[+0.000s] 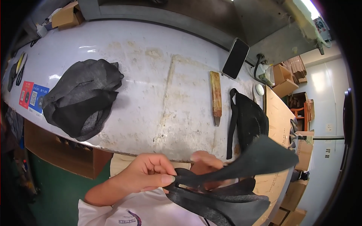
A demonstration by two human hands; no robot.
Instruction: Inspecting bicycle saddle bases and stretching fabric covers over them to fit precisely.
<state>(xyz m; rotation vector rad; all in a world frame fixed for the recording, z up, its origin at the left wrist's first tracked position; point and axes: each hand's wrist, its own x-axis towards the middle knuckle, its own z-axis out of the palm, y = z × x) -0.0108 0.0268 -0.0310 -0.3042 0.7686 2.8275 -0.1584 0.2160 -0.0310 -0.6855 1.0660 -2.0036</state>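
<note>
My left hand [149, 173] pinches the narrow end of several limp black shoe-upper-like pieces [233, 199] between thumb and fingers. They fan out to the right, in front of my body and below the table's near edge. Behind them is my right hand [206, 160], blurred and mostly covered, so its grip is hidden. On the table to the right lies a similar black piece [250, 116] with a long strip along its side. At the left, a loose heap of dark grey and black pieces [85, 98] rests on the tabletop.
The white, stained table [147, 98] carries a worn wooden-handled blade tool [216, 96] and a phone [236, 58] leaning at the back right. Scissors [21, 69] lie far left near red and blue cards [34, 97]. Cardboard boxes [284, 81] stand at the right.
</note>
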